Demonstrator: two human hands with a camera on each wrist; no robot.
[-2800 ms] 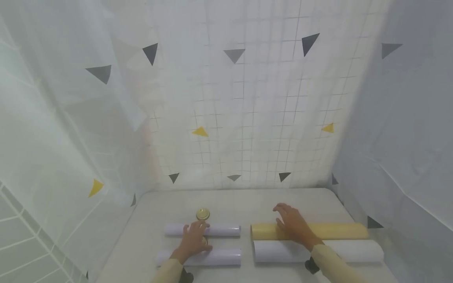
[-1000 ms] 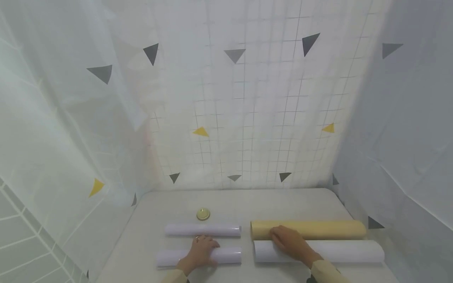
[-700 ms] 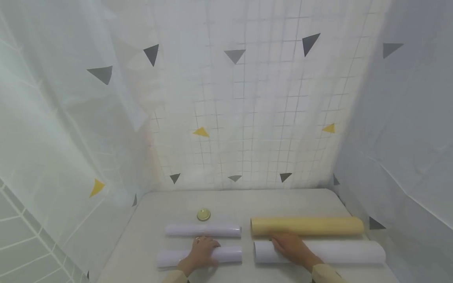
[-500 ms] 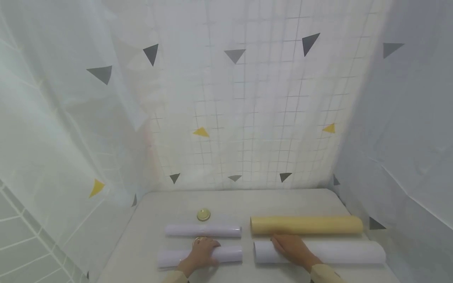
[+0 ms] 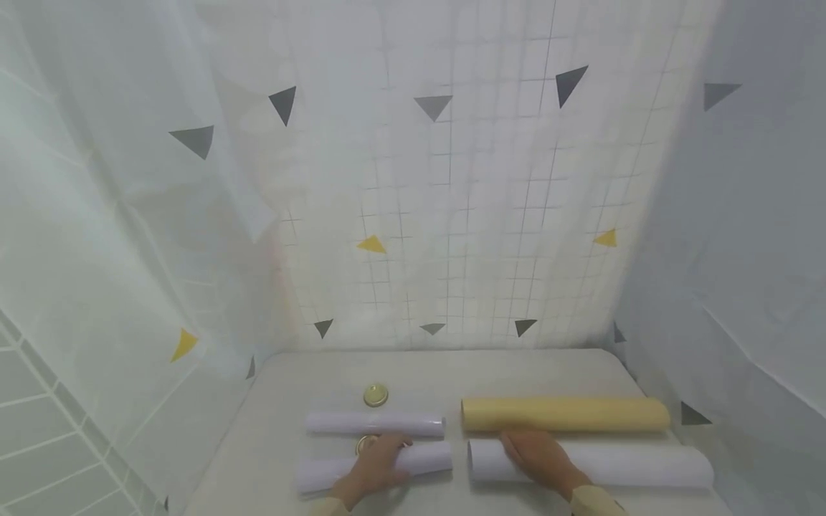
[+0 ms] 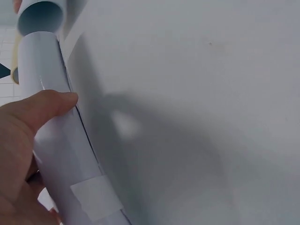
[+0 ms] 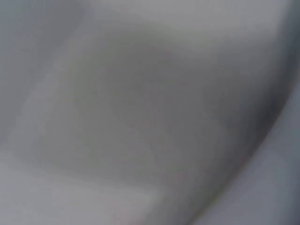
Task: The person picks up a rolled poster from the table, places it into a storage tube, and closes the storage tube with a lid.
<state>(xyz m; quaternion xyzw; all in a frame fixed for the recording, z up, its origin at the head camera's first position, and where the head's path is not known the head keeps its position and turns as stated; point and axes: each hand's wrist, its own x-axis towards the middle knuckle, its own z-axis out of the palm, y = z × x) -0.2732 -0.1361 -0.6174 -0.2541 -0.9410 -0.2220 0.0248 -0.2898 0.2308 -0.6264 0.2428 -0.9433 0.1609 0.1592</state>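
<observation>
Glossy white front tube (image 5: 427,459), towards the left of the bench (image 5: 503,373), has just tilted, gripped by the left hand (image 5: 376,467), apparently being moved; the right hand (image 5: 540,456) overlaps the thick tube (image 5: 635,464), grasp unclear.

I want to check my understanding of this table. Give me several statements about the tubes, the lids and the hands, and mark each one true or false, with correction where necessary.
1. The left hand holds the near thin tube. True.
2. All the tubes are white. False: the yellow tube is not.
3. The right hand reaches over the thick white tube. True.
4. The gold lids all lie beyond the far thin tube. False: one gold lid lies beyond the far thin tube, but another lid shows between the thin tubes.
5. The yellow tube lies beyond the thick white tube. True.
</observation>
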